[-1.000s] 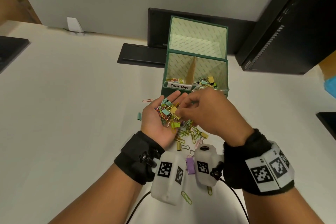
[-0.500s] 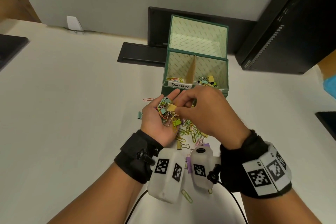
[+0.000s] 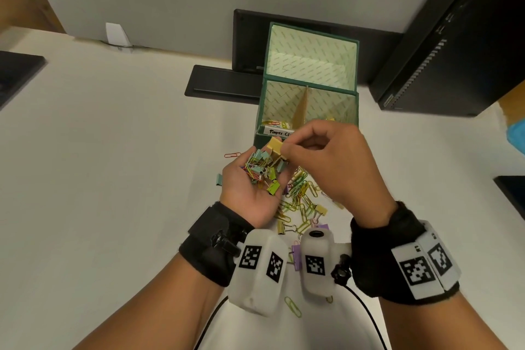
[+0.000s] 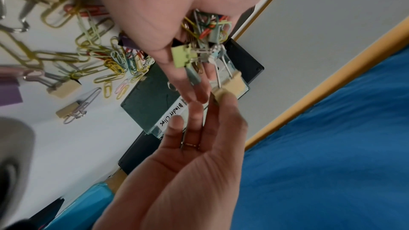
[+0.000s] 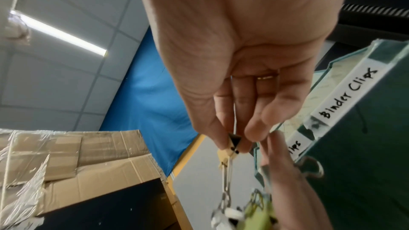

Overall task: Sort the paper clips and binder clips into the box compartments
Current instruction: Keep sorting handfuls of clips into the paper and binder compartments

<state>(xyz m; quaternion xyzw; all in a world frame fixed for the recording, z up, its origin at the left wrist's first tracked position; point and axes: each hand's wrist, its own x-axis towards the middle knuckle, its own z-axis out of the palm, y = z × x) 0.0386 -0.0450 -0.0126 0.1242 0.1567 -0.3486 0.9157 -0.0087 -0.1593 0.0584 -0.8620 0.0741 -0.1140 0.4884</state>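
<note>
My left hand (image 3: 241, 193) lies palm up in front of the green box (image 3: 356, 99), carrying a tangled heap of coloured paper clips and binder clips (image 3: 262, 169). My right hand (image 3: 284, 150) pinches a tan binder clip (image 3: 274, 146) just above that heap, near the box's front wall. In the right wrist view, thumb and forefinger hold the tan binder clip (image 5: 223, 155) by its body, wire handles hanging down. The box has a cardboard divider (image 3: 302, 108); its left part is labelled Paper Clips (image 3: 279, 132), its right Binder Clips (image 5: 345, 99). A green binder clip (image 4: 182, 56) sticks out of the palm's heap.
A loose pile of clips (image 3: 301, 196) lies on the white table under my hands. A red paper clip (image 3: 232, 155) and a teal binder clip (image 3: 219, 179) lie left of it. A black monitor base (image 3: 221, 84) and black computer tower (image 3: 454, 37) stand behind the box.
My right hand has picked the tan binder clip out of the heap in my left palm and lifted it slightly toward the box. The left hand has stayed roughly in place.
</note>
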